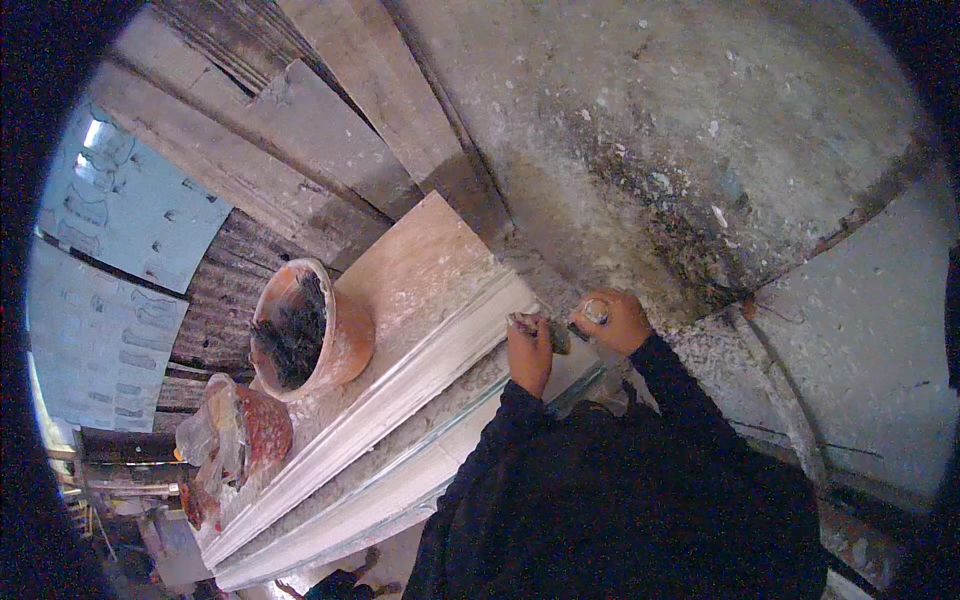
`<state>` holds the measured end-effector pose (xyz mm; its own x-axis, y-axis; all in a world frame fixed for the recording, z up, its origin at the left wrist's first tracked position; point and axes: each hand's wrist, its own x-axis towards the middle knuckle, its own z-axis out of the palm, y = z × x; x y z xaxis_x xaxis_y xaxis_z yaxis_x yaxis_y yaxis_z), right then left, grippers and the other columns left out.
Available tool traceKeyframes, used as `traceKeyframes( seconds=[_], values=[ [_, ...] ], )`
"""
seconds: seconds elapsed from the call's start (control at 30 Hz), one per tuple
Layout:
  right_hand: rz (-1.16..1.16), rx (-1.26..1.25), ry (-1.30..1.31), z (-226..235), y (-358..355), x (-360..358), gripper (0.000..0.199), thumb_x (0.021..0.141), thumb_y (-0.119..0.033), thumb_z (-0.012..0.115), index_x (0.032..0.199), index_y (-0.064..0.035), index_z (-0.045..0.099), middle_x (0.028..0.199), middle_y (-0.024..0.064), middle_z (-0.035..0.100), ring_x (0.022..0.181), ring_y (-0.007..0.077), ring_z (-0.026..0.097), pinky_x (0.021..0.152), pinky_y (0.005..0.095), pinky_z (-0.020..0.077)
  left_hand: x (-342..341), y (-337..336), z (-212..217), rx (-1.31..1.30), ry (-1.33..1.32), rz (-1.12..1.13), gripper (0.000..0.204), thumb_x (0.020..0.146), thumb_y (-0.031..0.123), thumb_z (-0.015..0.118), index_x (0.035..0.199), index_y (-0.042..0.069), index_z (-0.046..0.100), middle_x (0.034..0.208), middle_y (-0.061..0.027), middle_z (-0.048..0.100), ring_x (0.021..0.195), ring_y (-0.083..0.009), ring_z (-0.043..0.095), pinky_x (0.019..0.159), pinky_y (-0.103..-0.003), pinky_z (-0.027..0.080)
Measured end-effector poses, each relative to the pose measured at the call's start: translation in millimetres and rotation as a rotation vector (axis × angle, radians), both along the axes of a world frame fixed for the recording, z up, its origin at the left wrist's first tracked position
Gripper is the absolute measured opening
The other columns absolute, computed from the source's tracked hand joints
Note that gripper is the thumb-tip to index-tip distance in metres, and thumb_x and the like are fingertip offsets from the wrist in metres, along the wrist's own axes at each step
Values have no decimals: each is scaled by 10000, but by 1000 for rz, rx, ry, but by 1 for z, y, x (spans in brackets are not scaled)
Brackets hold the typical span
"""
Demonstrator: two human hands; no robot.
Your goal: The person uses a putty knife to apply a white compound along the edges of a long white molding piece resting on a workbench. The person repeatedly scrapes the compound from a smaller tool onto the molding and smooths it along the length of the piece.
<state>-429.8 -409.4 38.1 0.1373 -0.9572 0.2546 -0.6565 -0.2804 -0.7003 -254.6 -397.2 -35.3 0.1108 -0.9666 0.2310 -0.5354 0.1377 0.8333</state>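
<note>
My left hand (530, 362) is closed at the far end of a long white ribbed moulding (390, 405). Something small and greyish shows at its fingers, too unclear to name. Just to the right, my right hand (618, 322) is also closed, with a pale rounded end of something showing between thumb and fingers. Both hands are close together but apart. Alongside the first moulding, nearer my body, runs a second pale strip with a greenish edge (470, 415).
On the worn board (430, 245) stands an orange bucket (350, 340) with dark fibrous stuff inside. A red bucket (265, 425) with clear plastic is beside it. A stained wall (640, 120) rises beyond. Another person's hand (385, 588) shows at the lower edge.
</note>
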Motion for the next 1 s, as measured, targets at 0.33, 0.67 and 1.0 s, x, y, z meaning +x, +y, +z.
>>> traceKeyframes(
  seconds=[0.33,0.67,1.0],
  values=[
    [42,106,-70,28,-1,1,214,716,-232,697,800,-49,625,772,116,625,701,237,613,645,324,470,0,0,0,114,88,26,191,841,180,541,913,11,489,799,-172,551,733,-340,552,639,-399,431],
    [82,116,277,-42,-3,6,303,678,-333,714,773,-63,616,762,115,623,718,268,615,661,365,474,3,0,-1,196,202,17,198,854,184,518,925,2,486,793,-174,553,749,-331,558,654,-388,433],
    [-8,41,-47,4,5,-5,221,717,-252,695,789,-53,629,813,102,631,755,257,615,686,330,468,-2,4,14,55,29,39,198,855,180,526,919,-6,514,828,-177,554,772,-327,558,678,-399,428]
  ],
)
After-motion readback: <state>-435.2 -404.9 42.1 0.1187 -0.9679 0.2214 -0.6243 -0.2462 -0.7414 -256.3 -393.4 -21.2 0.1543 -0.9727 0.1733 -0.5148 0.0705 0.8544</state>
